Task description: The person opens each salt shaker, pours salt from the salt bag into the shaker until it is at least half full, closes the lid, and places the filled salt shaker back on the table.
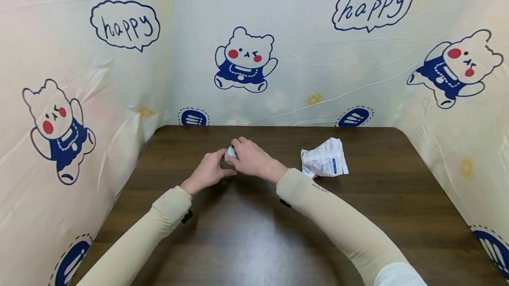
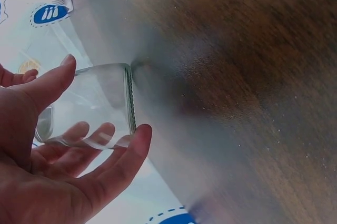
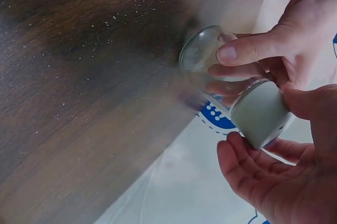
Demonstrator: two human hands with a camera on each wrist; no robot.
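So there's a clear glass jar (image 2: pixel 108 95) on the far part of the dark table (image 1: pixel 254 242), a bit left of middle, left hand (image 1: pixel 206 172) wrapped round the glass, right hand (image 1: pixel 254 158) gripping the pale lid (image 3: pixel 259 112), can't tell if the base touches the wood. A crumpled white packet (image 1: pixel 327 160) sits to the right, just past the right sleeve (image 1: pixel 338 206). Far edge is near, printed curtain (image 1: pixel 302 65) right behind it, while the tabletop runs on toward the near side
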